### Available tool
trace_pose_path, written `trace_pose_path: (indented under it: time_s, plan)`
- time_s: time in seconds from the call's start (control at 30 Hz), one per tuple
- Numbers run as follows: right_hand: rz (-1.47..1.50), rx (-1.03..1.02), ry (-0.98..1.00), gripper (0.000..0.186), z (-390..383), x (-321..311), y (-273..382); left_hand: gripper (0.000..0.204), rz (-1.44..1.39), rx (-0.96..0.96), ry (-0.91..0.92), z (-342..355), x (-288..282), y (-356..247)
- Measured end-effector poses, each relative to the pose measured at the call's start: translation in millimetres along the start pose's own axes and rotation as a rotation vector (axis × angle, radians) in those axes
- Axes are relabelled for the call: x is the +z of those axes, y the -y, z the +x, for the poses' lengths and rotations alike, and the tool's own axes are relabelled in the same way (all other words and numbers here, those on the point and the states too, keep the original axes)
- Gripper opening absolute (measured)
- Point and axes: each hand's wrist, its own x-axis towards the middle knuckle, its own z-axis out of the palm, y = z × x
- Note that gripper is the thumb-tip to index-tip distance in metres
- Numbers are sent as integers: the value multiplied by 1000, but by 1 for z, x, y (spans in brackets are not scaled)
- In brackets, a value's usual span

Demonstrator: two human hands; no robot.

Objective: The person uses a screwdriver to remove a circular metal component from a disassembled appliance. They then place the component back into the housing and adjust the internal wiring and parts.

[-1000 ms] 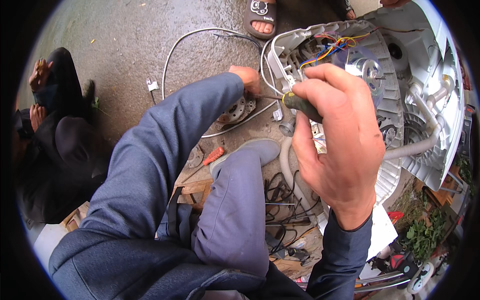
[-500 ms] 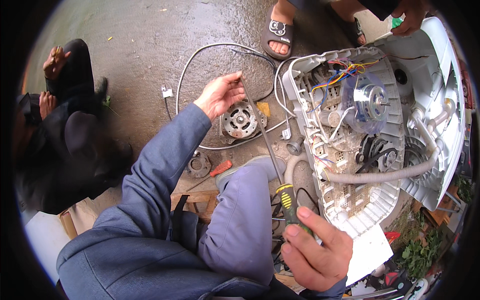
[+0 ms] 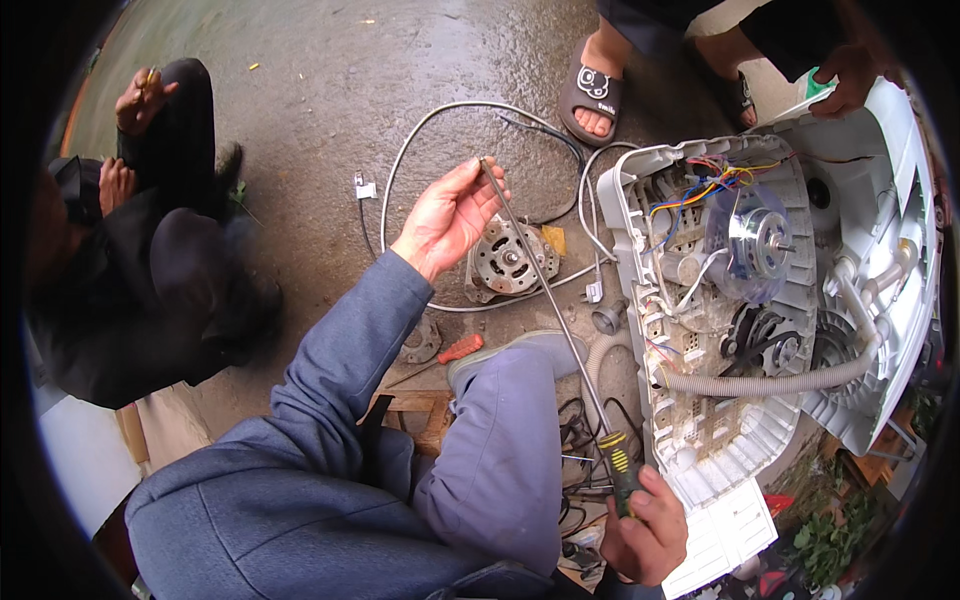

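Screwdriver was held diagonally, frame centre to lower right. Handle was gripped at lower right by the right hand, fingers clamped round it; far end was pinched by the left hand, thumb and fingers closed on it, upper centre. Slotted metal part was seen on floor, near centre; opened white housing at right.

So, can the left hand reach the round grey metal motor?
Probably yes: the left hand looks close to that motor, but its fingers pinch a long dark-handled screwdriver, whose shaft crosses before the motor.
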Motion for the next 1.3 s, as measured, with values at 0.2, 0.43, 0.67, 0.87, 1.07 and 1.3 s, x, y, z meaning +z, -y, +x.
trace_pose_path:
  time_s: [0.2,0.43,0.67,0.87,1.07,1.3]
  plan:
    - [247,482,-309,30,-31,17,-34,19,59,75,78,-7,12,4]
    - [703,859,-447,32,-63,27,-56,16,153,44,84,-16,21,8]
    - [614,778,-501,29,-64,29,-48,13,288,127,-103,-24,12,11]
    - [395,601,-434,28,-52,34,-23,18,302,68,-403,-31,1,26]
    - [234,481,-265,35,-46,14,-5,20,448,-160,-472,-55,-19,18]
    - [249,517,-333,51,-38,-2,23,17,259,-387,-481,-96,-49,47]
